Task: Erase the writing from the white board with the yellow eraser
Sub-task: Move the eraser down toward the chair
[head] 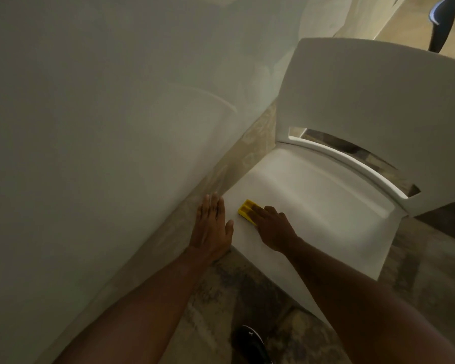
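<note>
Two bare hands reach down: my left hand (212, 227) lies flat, fingers spread, beside a white chair (326, 195); my right hand (272, 227) covers the yellow eraser (246, 207) on the seat's near-left corner, grip unclear; a nudge might knock it off.

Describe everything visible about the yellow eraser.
The yellow eraser is a small bright-yellow block, plastic-looking, with raised ridges and grooves along its top. It lies flat on the seat of the white chair, near the seat's front left corner. The right hand rests its fingers on it, covering its near end. The left hand lies flat beside it, not touching. Its underside is hidden.
</note>
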